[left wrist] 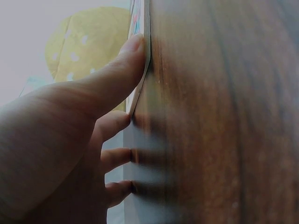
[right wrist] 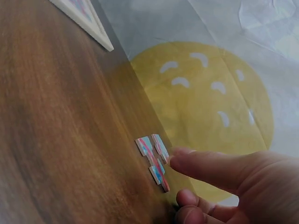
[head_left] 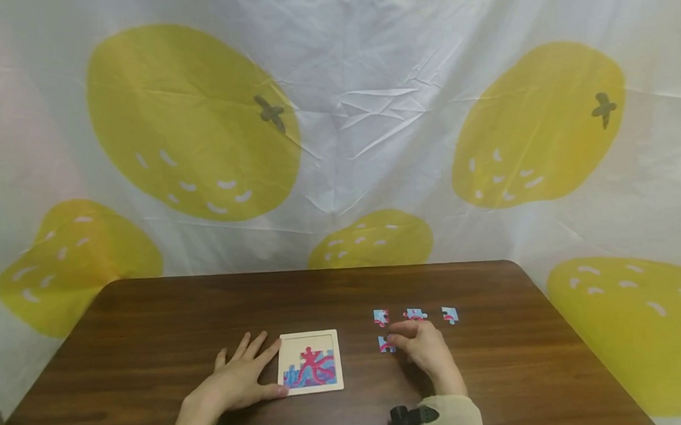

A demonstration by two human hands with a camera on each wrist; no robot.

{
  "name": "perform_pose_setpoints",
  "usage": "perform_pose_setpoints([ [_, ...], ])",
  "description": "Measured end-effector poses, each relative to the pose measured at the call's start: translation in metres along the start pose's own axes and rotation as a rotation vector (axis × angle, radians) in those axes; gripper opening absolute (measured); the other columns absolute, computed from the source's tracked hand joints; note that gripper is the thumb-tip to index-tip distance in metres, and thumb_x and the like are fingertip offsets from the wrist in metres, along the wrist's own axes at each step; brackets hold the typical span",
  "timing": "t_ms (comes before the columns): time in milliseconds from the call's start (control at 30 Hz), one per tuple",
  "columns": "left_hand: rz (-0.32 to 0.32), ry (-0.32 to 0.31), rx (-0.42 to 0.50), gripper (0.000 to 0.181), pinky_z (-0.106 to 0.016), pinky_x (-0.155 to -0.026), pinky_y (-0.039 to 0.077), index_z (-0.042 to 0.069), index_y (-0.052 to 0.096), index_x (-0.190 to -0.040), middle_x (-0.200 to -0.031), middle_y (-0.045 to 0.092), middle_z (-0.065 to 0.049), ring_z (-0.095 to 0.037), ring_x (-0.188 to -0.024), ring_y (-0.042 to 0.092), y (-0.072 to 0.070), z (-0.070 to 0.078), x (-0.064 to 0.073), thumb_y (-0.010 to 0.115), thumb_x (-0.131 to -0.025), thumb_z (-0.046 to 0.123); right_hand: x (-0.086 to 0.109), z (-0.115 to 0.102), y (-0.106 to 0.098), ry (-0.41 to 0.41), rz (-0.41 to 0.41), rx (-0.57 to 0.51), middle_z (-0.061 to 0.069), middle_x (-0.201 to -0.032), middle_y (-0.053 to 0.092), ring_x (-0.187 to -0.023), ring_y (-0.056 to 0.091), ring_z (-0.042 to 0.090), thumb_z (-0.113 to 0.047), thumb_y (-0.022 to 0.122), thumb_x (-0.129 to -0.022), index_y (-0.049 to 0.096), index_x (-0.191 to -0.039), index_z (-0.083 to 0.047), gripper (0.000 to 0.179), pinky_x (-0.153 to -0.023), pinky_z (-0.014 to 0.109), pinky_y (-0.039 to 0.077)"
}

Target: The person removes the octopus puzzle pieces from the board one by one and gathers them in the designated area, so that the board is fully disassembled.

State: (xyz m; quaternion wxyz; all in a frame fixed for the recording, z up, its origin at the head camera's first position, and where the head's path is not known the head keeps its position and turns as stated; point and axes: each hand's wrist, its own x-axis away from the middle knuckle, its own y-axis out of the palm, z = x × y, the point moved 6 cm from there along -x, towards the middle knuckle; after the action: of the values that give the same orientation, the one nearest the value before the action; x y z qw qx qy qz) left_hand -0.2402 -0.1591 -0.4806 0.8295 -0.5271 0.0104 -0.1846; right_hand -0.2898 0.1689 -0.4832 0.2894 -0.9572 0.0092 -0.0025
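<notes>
Touching: the left hand [head_left: 231, 384], fingers spread, with the forefinger at the upper left corner of the cream jigsaw tray [head_left: 338, 362] and the thumb on its lower left rim; the other fingertips rest on the worktop [head_left: 237, 310].
Curling: the right hand [head_left: 427, 354], its thumb and forefinger a little apart just beside the nearest loose piece [head_left: 384, 346]; whether they touch it cannot be told.
Tray: square, flat on the worktop between the two hands, just beside the left one.
Tray picture: joined pieces [head_left: 319, 371] in blue, purple and pinkish red fill the bottom and the right side; the cream base shows along the top and upper left.
Loose pieces: four, right of the tray, in light blue and red; a left piece [head_left: 380, 315], a middle piece [head_left: 415, 312] and a right piece [head_left: 449, 313] form the far row, with the nearest one in front of the left piece.
Wrist: a black device [head_left: 405, 418] by the right cream sleeve [head_left: 453, 413].
Backdrop: pale cloth [head_left: 366, 149] printed with yellow fruit.
</notes>
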Motion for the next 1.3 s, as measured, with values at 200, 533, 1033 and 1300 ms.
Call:
perform_pose_setpoints([
  [200,0.021,0.012,-0.005,0.099,-0.075,-0.104,0.003,0.018,0.036,-0.153,-0.159,0.022,-0.015,-0.044,-0.145,0.009,0.004,-0.005,-0.003,0.064,-0.076,0.073,-0.001,-0.001,-0.001,0.005,-0.014,-0.004,0.001,-0.068,0.063,-0.044,0.048,0.014,-0.012,0.07,-0.09,0.072,-0.108,-0.007,0.019,-0.045,0.03,0.042],
  [533,0.014,0.009,-0.01,0.095,-0.076,-0.102,0.006,0.016,0.036,-0.153,-0.158,0.024,-0.018,-0.047,-0.144,0.012,0.0,-0.001,0.001,0.068,-0.078,0.066,0.003,-0.024,0.0,-0.088,-0.056,-0.021,0.006,-0.087,0.068,-0.054,0.055,0.02,-0.012,0.069,-0.092,0.067,-0.117,-0.002,0.028,-0.052,0.031,0.047],
  [1033,-0.004,0.008,-0.002,0.095,-0.077,-0.102,0.005,0.017,0.034,-0.153,-0.159,0.022,-0.017,-0.046,-0.144,0.01,-0.002,0.0,0.0,0.067,-0.079,0.065,0.009,-0.072,0.032,-0.24,-0.203,0.017,0.003,-0.085,0.062,-0.06,0.061,0.022,-0.016,0.068,-0.092,0.063,-0.121,-0.002,0.032,-0.054,0.032,0.049],
  [1300,-0.013,-0.004,0.0,0.095,-0.076,-0.103,0.003,0.018,0.034,-0.153,-0.159,0.021,-0.017,-0.046,-0.145,0.009,-0.001,-0.002,-0.001,0.067,-0.078,0.066,0.018,-0.098,0.064,-0.379,-0.262,0.141,-0.003,-0.082,0.063,-0.071,0.057,0.011,-0.017,0.069,-0.091,0.065,-0.118,-0.004,0.03,-0.062,0.029,0.047],
])
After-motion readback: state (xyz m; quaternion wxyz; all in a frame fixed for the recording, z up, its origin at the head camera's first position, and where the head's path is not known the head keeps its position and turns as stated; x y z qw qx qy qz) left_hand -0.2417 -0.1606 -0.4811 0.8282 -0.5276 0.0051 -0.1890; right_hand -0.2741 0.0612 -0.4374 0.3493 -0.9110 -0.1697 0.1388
